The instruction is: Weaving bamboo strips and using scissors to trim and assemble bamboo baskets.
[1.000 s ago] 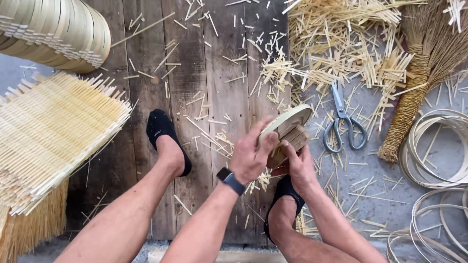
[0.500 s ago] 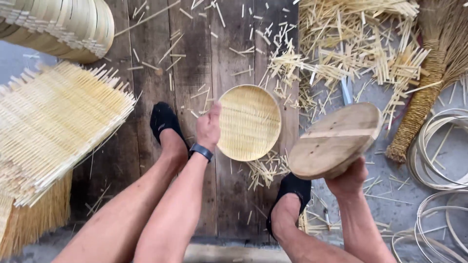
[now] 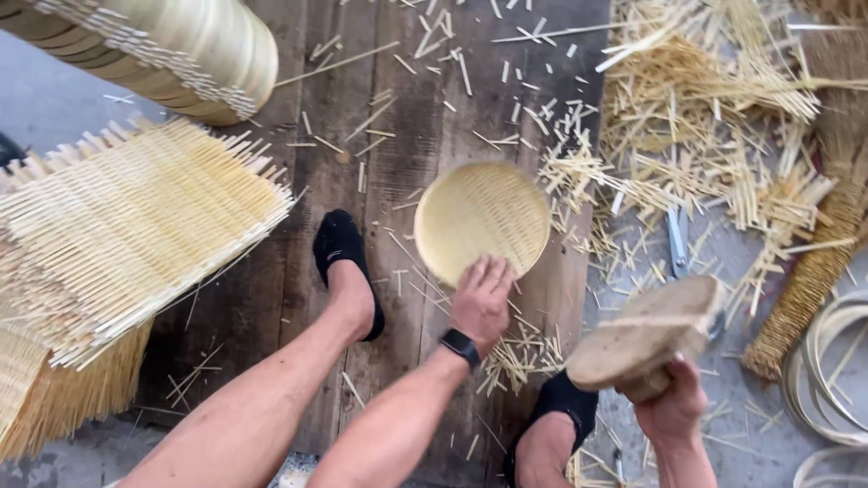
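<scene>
Left hand (image 3: 481,303) lies flat, fingers spread loose, on the near rim of the round woven bamboo tray (image 3: 482,220) resting on the plank floor (image 3: 380,136), while right hand (image 3: 674,407) grips a round wooden block (image 3: 644,333) beside scattered bamboo offcuts (image 3: 714,117).

Surface: I am looking down at dark, weathered wooden floor planks (image 3: 398,117), with grey concrete floor (image 3: 54,99) showing at the left and right edges.
Centre: a round, pale woven bamboo tray (image 3: 484,217) is lying flat on the planks.
Left: a wide mat of pale bamboo slats (image 3: 127,226) is resting partly over the planks.
Top left: a stack of round bamboo hoops (image 3: 199,50) is lying on its side.
Right: a heap of cut straw-coloured bamboo splinters (image 3: 714,117) is spreading over planks and concrete, half covering metal scissors (image 3: 678,244).
Far right: coiled pale bamboo strips (image 3: 832,361) are lying on the concrete.
Scatter: short splinters are littering the planks.
</scene>
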